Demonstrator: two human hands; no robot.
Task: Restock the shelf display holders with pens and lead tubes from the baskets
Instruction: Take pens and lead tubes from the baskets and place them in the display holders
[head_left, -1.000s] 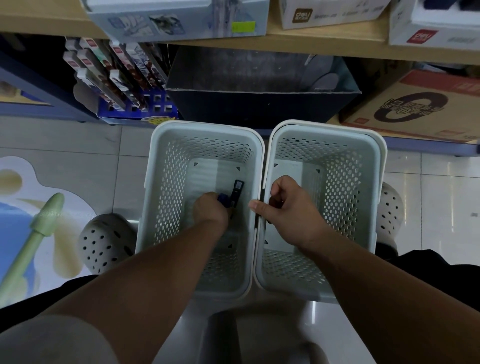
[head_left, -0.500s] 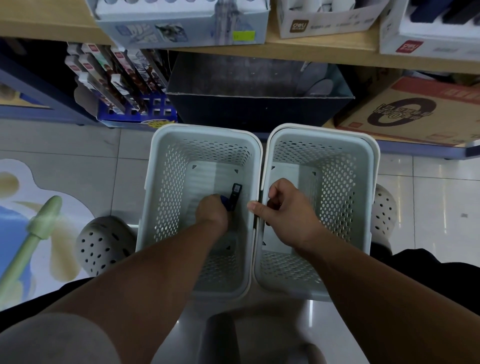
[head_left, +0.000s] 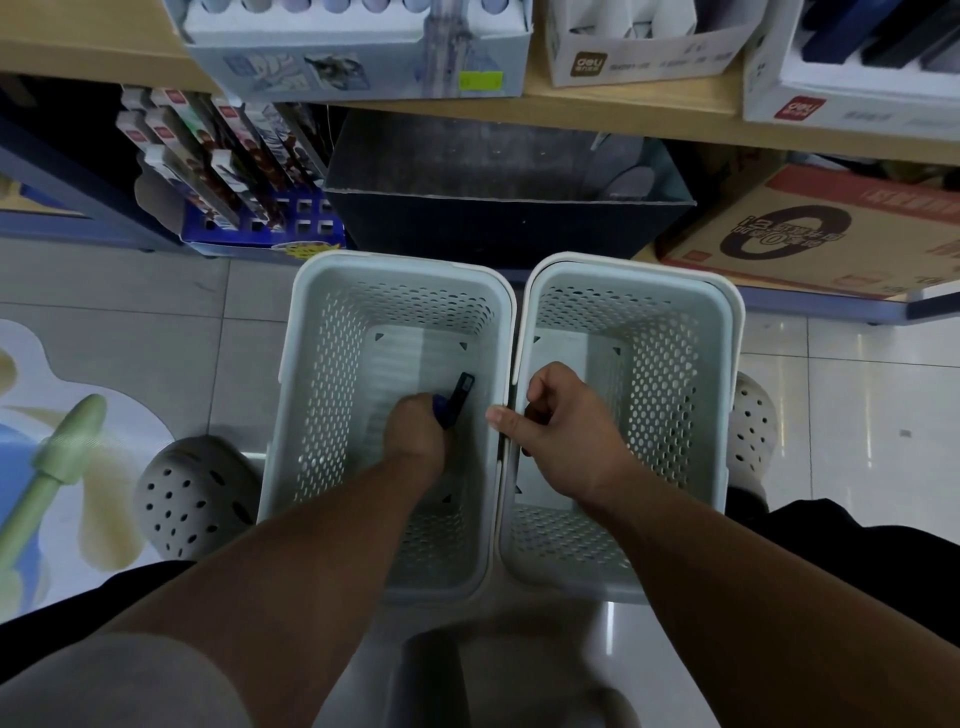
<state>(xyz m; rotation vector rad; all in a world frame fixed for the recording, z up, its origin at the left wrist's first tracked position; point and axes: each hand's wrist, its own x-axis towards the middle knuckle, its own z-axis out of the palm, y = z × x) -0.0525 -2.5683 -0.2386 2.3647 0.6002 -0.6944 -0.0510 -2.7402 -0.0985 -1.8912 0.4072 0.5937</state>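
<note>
On the tiled floor below the shelf, our left hand is low in the left basket, gripping a black tube. Our right hand curls round a dark item we cannot identify, in the right basket alongside. We should firm both grips, then lift straight up, clear of the walls.

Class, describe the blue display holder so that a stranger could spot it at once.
Look under the wooden shelf, beyond the left basket. The blue display holder stands left of a dark bin; it alone has square slots and slanted packaged pens.
</note>
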